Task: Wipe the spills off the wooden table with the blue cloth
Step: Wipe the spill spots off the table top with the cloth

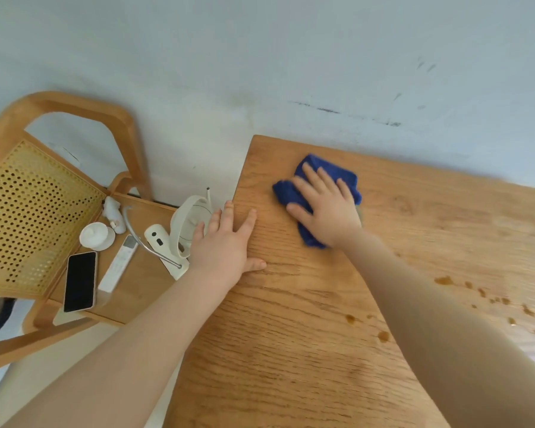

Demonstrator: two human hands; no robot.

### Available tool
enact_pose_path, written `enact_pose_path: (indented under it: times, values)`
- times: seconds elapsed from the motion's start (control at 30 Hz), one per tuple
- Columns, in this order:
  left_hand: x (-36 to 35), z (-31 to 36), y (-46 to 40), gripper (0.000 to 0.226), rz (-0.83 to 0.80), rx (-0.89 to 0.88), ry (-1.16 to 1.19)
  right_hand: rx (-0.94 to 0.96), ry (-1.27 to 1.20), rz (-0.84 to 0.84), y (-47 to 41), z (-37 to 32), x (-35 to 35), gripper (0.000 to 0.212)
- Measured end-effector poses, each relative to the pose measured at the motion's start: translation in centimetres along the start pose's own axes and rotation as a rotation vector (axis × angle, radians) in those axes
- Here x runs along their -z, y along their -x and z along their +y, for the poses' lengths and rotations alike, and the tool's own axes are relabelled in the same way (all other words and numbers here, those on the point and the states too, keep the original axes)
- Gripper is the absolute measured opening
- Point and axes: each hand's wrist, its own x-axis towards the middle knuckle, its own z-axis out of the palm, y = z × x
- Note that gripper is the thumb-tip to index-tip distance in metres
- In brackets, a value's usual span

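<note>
The blue cloth (314, 193) lies bunched up on the wooden worktop (306, 350), near its far left corner. The right hand (325, 208) presses flat on top of it, fingers spread wide, so its grip is apart and not closed around the cloth. The left hand (226, 242) rests flat on the left edge of the worktop, its grip apart too and holding nothing. Brown spills (488, 298) dot the worktop on the right, well apart from the cloth. Beside the worktop stands a chair (28, 217) with a phone (80, 281) and a remote (118, 264) on it.
</note>
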Motion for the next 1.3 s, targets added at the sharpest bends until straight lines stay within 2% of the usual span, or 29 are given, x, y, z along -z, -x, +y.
enact_pose_path:
  times: [0.1, 0.2, 0.3, 0.4, 0.53, 0.67, 0.77, 0.83, 0.93, 1.03, 1.1, 1.17, 1.3]
  values:
    - [0.4, 0.2, 0.2, 0.091, 0.01, 0.031, 0.023, 0.16, 0.009, -0.055, 4.3, -0.3, -0.1, 0.07]
    - [1.1, 0.9, 0.2, 0.094, 0.029, 0.038, 0.024, 0.237, 0.014, -0.084, 3.1, 1.6, 0.6, 0.069]
    - [1.3, 2.4, 0.3, 0.092, 0.091, 0.021, 0.021, 0.101, -0.017, -0.013, -0.8, 4.2, 1.3, 0.055]
    - [1.0, 4.1, 0.9, 0.087, 0.17, -0.002, -0.034, -0.044, -0.029, 0.033, -3.7, 7.0, 1.9, 0.053]
    - [1.2, 6.0, 1.4, 0.1, 0.099, -0.042, 0.02, -0.074, -0.028, 0.011, -2.6, 7.2, 1.9, 0.054]
    - [0.7, 8.8, 1.7, 0.095, 0.018, -0.172, 0.017, 0.193, 0.023, -0.02, 3.6, 6.8, 1.5, 0.067]
    - [0.2, 10.2, 1.7, 0.093, -0.053, -0.155, -0.044, 0.3, 0.031, -0.089, 3.3, 9.4, 2.3, 0.068]
    - [0.1, 10.5, 1.6, 0.093, -0.076, -0.106, -0.043, 0.212, 0.02, -0.028, 1.2, 11.0, 2.4, 0.063]
    - [0.0, 11.7, 1.6, 0.096, -0.096, -0.044, -0.023, -0.036, -0.013, 0.048, -2.3, 12.7, 2.9, 0.054]
    - [-0.4, 13.2, 1.6, 0.111, -0.03, 0.03, -0.04, -0.093, -0.021, 0.027, -2.4, 12.3, 3.1, 0.054]
    - [-0.8, 13.9, 1.6, 0.12, 0.027, 0.075, -0.075, -0.056, -0.02, -0.005, 0.1, 11.3, 2.7, 0.055]
    - [-1.2, 14.3, 1.5, 0.125, 0.048, 0.1, -0.087, 0.064, -0.001, -0.017, 3.7, 10.4, 2.1, 0.056]
    - [-1.3, 14.8, 1.4, 0.125, 0.054, 0.107, -0.093, 0.255, -0.004, -0.077, 6.5, 10.7, 2.4, 0.077]
